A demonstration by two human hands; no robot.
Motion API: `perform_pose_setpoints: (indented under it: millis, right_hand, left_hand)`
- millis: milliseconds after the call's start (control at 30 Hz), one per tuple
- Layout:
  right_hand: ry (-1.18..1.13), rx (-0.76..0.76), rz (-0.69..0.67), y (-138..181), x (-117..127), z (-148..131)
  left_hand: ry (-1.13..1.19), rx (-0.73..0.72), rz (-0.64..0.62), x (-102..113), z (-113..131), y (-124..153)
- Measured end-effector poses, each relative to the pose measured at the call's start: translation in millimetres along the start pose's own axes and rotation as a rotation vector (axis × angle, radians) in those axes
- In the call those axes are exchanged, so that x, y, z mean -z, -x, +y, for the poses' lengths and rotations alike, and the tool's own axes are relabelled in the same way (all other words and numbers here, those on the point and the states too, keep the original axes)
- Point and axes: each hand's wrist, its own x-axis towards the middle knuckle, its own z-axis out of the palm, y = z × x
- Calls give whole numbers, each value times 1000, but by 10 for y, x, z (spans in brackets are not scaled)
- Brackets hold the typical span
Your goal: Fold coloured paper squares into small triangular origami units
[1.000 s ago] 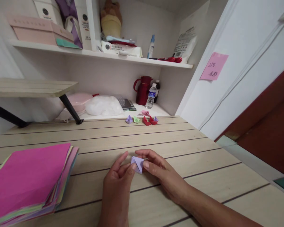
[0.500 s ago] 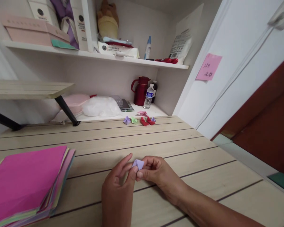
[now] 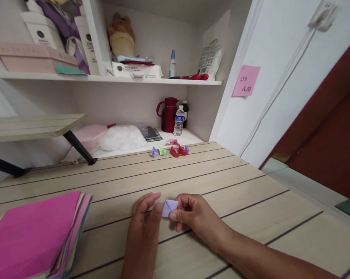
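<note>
A small folded piece of lilac paper (image 3: 169, 208) is pinched between the thumb and fingers of my right hand (image 3: 192, 212), above the slatted wooden tabletop (image 3: 221, 186). Crease lines run across its face. Just left of the paper is my left hand (image 3: 146, 219), its thumb and fingers apart, with the thumb tip close to the paper's left edge. Whether that thumb touches the paper I cannot tell. Farther back stand small folded paper pieces: a purple one (image 3: 154, 152), a green one (image 3: 162, 151), red ones (image 3: 175, 152) and a pink one (image 3: 172, 142).
A stack of coloured paper (image 3: 32, 232), magenta on top, lies at the left. Behind it rises a small wooden stand (image 3: 32, 126) on black legs. A red jug (image 3: 169, 116) and a water bottle (image 3: 179, 121) stand at the back, below a white shelf (image 3: 105, 78).
My left fingers have come off the lilac paper and spread, moving slightly left. The paper stays in my right hand and shows more of its face. The camera view has tilted slightly.
</note>
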Motion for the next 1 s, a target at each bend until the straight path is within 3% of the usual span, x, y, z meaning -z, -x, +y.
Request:
perform_pose_setpoints:
  millis: [67, 133, 233, 333, 433, 667, 833, 1000]
  right_hand:
    - [46, 22, 19, 7, -5, 2]
    - [95, 34, 8, 20, -7, 7]
    - [115, 54, -39, 37, 0, 17]
    - [56, 95, -161, 45, 13, 25]
    - [26, 162, -284, 59, 20, 30]
    - [56, 236, -273, 103, 19, 13]
    - [42, 202, -292, 101, 9, 42]
    - [8, 177, -271, 63, -12, 98]
  left_hand:
    - [-4, 1, -73, -17, 11, 36]
    - [-13, 89, -126, -24, 29, 59]
    - [13, 195, -110, 1, 60, 41]
    - [181, 329, -74, 44, 94, -11]
    - [375, 426, -144, 55, 145, -22]
    - [480, 467, -354, -32, 284, 83]
    - [462, 492, -275, -32, 250, 83]
    - [463, 475, -329, -39, 200, 96]
